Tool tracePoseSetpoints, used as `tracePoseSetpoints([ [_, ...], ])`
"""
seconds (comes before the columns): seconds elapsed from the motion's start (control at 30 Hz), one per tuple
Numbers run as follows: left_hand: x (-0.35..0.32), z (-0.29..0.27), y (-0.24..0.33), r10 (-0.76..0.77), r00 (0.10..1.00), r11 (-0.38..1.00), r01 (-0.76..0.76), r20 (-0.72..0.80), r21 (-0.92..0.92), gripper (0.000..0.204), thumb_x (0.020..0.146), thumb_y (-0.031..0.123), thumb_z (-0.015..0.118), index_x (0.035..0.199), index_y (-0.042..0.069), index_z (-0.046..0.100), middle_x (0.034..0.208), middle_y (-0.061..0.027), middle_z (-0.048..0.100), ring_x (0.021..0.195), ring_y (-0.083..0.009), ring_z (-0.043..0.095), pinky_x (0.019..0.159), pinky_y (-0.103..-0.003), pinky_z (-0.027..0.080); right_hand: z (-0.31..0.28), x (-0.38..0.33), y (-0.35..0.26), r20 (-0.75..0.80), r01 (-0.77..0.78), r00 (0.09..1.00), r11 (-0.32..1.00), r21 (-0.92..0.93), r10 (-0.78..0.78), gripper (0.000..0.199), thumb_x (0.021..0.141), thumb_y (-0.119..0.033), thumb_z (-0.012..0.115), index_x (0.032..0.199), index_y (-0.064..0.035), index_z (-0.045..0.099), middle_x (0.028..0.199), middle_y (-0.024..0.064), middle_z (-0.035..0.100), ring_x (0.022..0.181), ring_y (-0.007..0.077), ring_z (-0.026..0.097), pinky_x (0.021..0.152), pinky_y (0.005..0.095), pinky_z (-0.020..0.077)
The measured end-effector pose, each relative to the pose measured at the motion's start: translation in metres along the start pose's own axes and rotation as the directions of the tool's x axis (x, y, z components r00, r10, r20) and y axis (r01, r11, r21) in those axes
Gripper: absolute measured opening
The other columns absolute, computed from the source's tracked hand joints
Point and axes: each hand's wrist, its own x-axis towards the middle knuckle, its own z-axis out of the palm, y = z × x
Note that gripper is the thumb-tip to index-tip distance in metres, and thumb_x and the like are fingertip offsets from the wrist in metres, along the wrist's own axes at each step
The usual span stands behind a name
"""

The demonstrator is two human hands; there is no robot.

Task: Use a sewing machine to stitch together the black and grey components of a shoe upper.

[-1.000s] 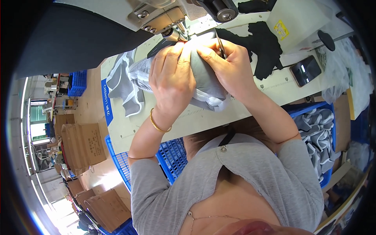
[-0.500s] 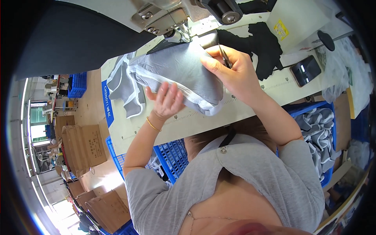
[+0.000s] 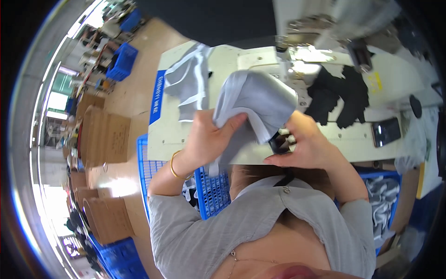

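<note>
My left hand (image 3: 209, 137) pinches a grey fabric piece (image 3: 258, 95) with white edging, thumb on top and fingers behind. The piece is raised above the table's near side and folded over on itself. My right hand (image 3: 309, 142) is curled at its right lower edge, around dark thread snips (image 3: 278, 144); these are blurred and partly hidden, so I cannot tell whether the blades touch the cloth. Another grey piece with white edging (image 3: 190, 83) lies on the table to the left.
The sewing machine (image 3: 320, 28) stands at the back, blurred. Black fabric pieces (image 3: 332, 100) and a phone (image 3: 386, 131) lie on the white table (image 3: 176, 142) at right. Blue baskets (image 3: 213, 193) with fabric stand below. Cardboard boxes (image 3: 109, 135) are on the floor at left.
The grey piece has come away from the machine's needle area toward me, and is turned and folded. My left hand now grips it; the right has lowered to its near edge. The view has swung.
</note>
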Motion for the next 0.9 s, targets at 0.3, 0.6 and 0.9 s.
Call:
tracePoseSetpoints([
  [0.3, -0.012, 0.003, -0.054, -0.35, 0.897, 0.89, 0.409, 0.271, -0.204, 0.034, 0.093, 0.023, 0.067, 0.108, -0.008, 0.066, 0.095, -0.0094, 0.071, 0.084, -0.0118, 0.062, 0.072, -0.029, 0.052, 0.003, -0.024, 0.019, 0.4, -0.611, 0.786, 0.69, 0.388, 0.471, 0.018, 0.078, -0.009, 0.075, 0.088, -0.0003, 0.062, 0.078, 0.0042, 0.063, 0.076, 0.0114, 0.058, 0.067, 0.0293, 0.0464],
  [0.6, 0.015, 0.046, -0.047, 0.672, 0.669, 0.619, -0.743, 0.318, 0.255, 0.049, 0.097, 0.028, 0.059, 0.133, -0.004, 0.049, 0.103, -0.0198, 0.064, 0.127, -0.0352, 0.044, 0.106, -0.044, 0.036, -0.009, -0.026, 0.003, 0.186, -0.239, 0.956, 0.97, 0.042, 0.227, 0.008, 0.089, -0.008, 0.066, 0.09, -0.0001, 0.064, 0.068, 0.009, 0.062, 0.062, 0.0131, 0.062, 0.056, 0.0307, 0.0461],
  [0.9, -0.009, 0.086, -0.061, 0.144, 0.951, 0.954, -0.06, 0.274, -0.293, 0.045, 0.099, 0.024, 0.061, 0.063, -0.002, 0.059, 0.052, -0.0039, 0.051, 0.047, -0.01, 0.042, 0.044, -0.03, 0.033, 0.013, -0.053, 0.016, 0.135, -0.612, 0.696, 0.484, 0.625, 0.705, 0.009, 0.09, -0.01, 0.059, 0.092, -0.0013, 0.06, 0.089, 0.0112, 0.07, 0.067, 0.011, 0.061, 0.055, 0.0206, 0.0443],
])
